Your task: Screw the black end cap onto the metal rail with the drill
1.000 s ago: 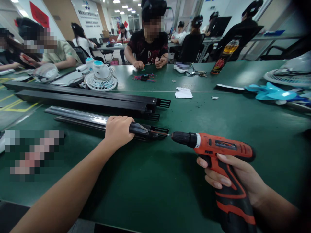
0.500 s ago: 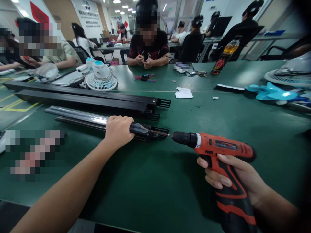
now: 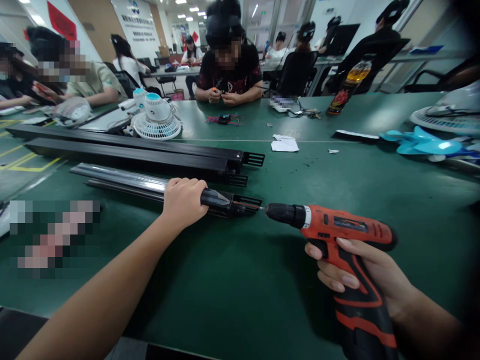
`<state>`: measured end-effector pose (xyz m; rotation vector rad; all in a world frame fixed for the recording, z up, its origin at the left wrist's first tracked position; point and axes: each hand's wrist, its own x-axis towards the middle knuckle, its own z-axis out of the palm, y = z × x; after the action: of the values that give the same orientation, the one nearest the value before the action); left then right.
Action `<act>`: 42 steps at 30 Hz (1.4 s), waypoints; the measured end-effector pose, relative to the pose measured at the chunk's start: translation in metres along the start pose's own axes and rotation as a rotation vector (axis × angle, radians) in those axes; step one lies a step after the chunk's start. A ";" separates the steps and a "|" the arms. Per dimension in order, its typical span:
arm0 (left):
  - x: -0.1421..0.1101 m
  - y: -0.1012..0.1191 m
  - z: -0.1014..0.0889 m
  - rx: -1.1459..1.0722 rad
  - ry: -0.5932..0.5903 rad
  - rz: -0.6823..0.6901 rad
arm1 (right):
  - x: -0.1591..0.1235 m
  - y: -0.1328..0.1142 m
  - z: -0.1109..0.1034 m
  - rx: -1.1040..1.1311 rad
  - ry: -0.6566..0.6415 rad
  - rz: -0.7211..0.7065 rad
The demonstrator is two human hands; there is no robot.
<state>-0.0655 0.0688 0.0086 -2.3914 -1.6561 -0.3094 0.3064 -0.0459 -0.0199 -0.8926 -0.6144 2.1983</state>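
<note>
My left hand [image 3: 185, 202] is wrapped over a dark, shiny bar [image 3: 123, 177] that lies on the green table, pressing it from above. At its right end is a black slotted end piece [image 3: 247, 202]. My right hand [image 3: 360, 272] grips an orange and black cordless drill [image 3: 337, 222] by its handle, a finger at the trigger. The drill points left, and its thin bit meets the slotted end; how deep the bit reaches is hidden. Behind my left hand lie more long black bars [image 3: 131, 155] with slotted ends.
White and blue fan parts [image 3: 157, 122] stand beyond the bars. Paper scraps [image 3: 285, 143], a small wired part [image 3: 224, 119], a bottle [image 3: 350, 85] and blue fan blades [image 3: 423, 141] lie or stand farther back. Across the table [image 3: 225, 300] sits a co-worker [image 3: 230, 70].
My hands, the bar and the drill hold nearly the same positions. Across the table, the co-worker has leaned in and brought both hands together.
</note>
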 end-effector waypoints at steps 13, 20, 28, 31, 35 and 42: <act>0.000 0.000 0.000 0.020 -0.002 0.006 | -0.001 0.000 -0.002 -0.034 0.034 0.000; -0.001 0.000 0.001 0.006 0.006 0.006 | -0.001 0.001 -0.002 -0.009 0.026 0.010; -0.001 0.000 0.001 -0.008 0.015 0.002 | 0.000 -0.001 -0.002 0.005 0.011 0.009; -0.001 0.001 0.001 -0.022 0.022 0.003 | -0.001 -0.001 -0.001 0.004 0.011 0.011; -0.001 0.001 0.001 -0.025 0.030 0.000 | 0.000 -0.001 -0.001 -0.001 0.016 0.009; -0.001 0.002 0.000 -0.019 0.020 -0.003 | -0.001 0.000 -0.002 -0.037 0.030 -0.001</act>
<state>-0.0641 0.0678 0.0083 -2.3918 -1.6552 -0.3501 0.3085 -0.0459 -0.0207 -0.9424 -0.6426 2.1749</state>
